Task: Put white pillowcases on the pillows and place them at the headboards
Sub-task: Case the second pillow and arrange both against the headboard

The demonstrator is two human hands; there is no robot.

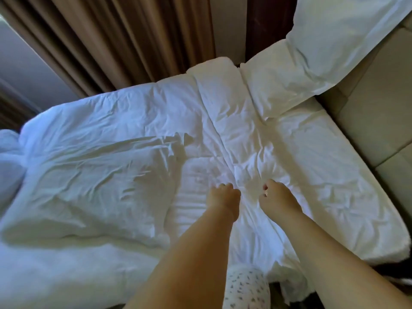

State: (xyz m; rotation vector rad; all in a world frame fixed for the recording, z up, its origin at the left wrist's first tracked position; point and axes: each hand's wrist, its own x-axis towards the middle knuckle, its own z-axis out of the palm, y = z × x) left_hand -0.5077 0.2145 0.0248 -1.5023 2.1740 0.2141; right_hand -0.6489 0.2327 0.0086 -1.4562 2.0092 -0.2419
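Forearms outstretched; left hand (225, 198) and right hand (277, 197) fisted, each grip bunching white pillowcase (245, 175).

One view only, from a camera worn on the person's head, looking forward and steeply down onto the bed (111, 152). It sits close: both bare forearms rise from the bottom edge toward the middle of the picture, over the bed's near side. The wide lens bends the scene, so the bed's far edge curves. Beyond the bed hang the curtains (124, 41); to the right of the bed runs what seems a padded headboard (365, 121), cut by the frame's edge.
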